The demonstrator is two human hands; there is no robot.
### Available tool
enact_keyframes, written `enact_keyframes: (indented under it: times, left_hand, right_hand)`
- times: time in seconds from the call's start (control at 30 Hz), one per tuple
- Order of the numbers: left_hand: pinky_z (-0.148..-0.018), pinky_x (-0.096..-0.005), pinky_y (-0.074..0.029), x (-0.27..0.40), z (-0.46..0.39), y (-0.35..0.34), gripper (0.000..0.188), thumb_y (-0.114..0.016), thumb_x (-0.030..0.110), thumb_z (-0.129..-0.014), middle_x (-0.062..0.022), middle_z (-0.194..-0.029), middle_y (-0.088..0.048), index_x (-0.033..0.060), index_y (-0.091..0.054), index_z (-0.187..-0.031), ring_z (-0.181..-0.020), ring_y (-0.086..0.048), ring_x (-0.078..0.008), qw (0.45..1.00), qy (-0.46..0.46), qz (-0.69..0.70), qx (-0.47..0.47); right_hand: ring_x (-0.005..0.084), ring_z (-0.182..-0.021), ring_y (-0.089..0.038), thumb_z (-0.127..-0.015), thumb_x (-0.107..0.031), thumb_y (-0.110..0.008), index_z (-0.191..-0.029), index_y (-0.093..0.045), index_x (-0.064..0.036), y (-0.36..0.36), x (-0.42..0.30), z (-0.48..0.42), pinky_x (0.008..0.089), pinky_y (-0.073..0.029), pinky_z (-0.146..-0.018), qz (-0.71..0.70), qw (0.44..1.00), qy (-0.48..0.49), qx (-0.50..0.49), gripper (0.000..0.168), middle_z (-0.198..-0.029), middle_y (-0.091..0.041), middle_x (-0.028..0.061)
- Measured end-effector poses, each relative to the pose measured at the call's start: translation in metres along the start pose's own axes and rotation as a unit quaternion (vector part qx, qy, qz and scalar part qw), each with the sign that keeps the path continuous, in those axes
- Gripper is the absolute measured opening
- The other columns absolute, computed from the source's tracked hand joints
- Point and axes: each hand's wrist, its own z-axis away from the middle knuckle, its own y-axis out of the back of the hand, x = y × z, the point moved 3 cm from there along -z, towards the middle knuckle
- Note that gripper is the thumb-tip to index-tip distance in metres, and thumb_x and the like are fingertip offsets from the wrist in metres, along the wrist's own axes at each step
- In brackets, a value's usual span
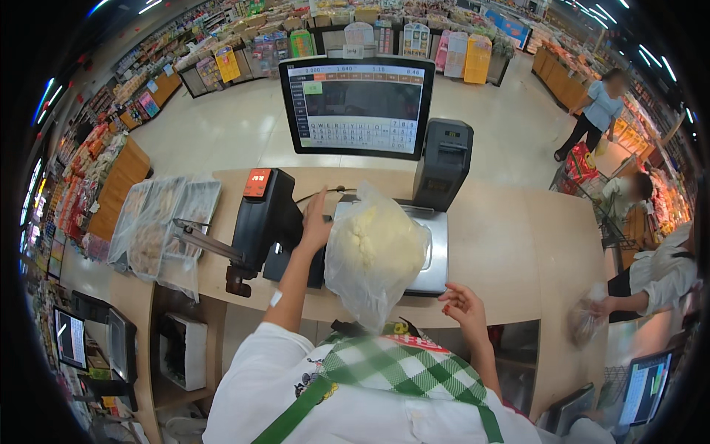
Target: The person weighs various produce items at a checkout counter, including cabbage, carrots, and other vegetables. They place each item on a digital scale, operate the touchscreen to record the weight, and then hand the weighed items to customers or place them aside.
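Observation:
A clear plastic bag with a pale yellow, lumpy item (377,238) in it rests on the metal platform of a weighing scale (438,255). Just left of the bag is my left hand (316,222), raised with its fingers extended and holding nothing. By the platform's lower right corner, my right hand (461,302) has its fingers apart and slightly curled, also without anything in it. Behind the scale stand a touchscreen monitor (358,108) and a dark label printer (444,164). A black bag-sealing machine (269,216) with a lit red display is beyond my left forearm.
Metal trays of food under plastic film (166,222) sit at the counter's left end. The wooden counter (493,250) curves around me. At right, a person's hand holds a plastic bag (588,316) beside the counter; other people stand near a shopping cart (582,183).

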Motion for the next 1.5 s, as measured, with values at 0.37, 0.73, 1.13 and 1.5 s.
enact_keyframes:
  times: [0.37, 0.73, 1.13, 1.5]
  left_hand:
    - [-0.108, -0.0437, -0.022, 0.067, 0.149, -0.065, 0.083, -0.073, 0.037, -0.071, -0.0185, -0.135, -0.040, 0.0064, -0.035, -0.138, -0.128, -0.033, -0.0360, 0.986, -0.139, -0.015, -0.091]
    - [-0.099, -0.0377, -0.033, 0.110, 0.064, -0.068, 0.054, -0.068, 0.036, -0.077, -0.0133, -0.116, -0.055, 0.0047, -0.052, -0.119, -0.115, -0.046, -0.0281, 0.990, -0.094, -0.044, 0.092]
    - [-0.093, -0.0306, -0.041, 0.154, 0.059, -0.044, 0.016, -0.057, 0.012, -0.088, -0.0113, -0.114, -0.060, 0.0045, -0.060, -0.102, -0.104, -0.055, -0.0193, 0.983, -0.127, 0.035, 0.132]
    - [-0.068, -0.0292, -0.045, 0.117, 0.074, -0.073, 0.011, -0.055, 0.009, -0.089, -0.0053, -0.078, -0.053, 0.0029, -0.055, -0.098, -0.071, -0.054, -0.0160, 0.961, 0.028, 0.261, 0.091]
  right_hand:
    - [0.0393, -0.134, -0.019, -0.045, -0.036, -0.089, -0.145, -0.004, -0.001, -0.065, -0.043, -0.112, 0.0448, -0.016, -0.112, 0.432, 0.831, 0.349, -0.039, 0.135, -0.149, -0.011, 0.0206]
    - [0.0281, -0.080, -0.052, -0.069, -0.012, -0.067, -0.083, -0.063, -0.009, -0.164, -0.064, -0.102, 0.0390, -0.041, -0.073, 0.307, 0.768, 0.541, -0.154, 0.014, -0.077, -0.051, 0.0065]
    - [0.0068, -0.062, -0.054, -0.089, -0.023, -0.058, -0.094, -0.065, -0.006, -0.001, -0.074, -0.258, 0.0210, -0.043, -0.054, -0.093, 0.976, 0.075, 0.185, 0.020, -0.075, -0.063, 0.0018]
    - [0.0083, -0.059, -0.055, -0.085, -0.027, -0.061, -0.085, -0.064, -0.003, 0.010, -0.078, -0.304, 0.0243, -0.041, -0.051, 0.100, 0.919, 0.138, 0.354, 0.024, -0.068, -0.062, 0.0027]
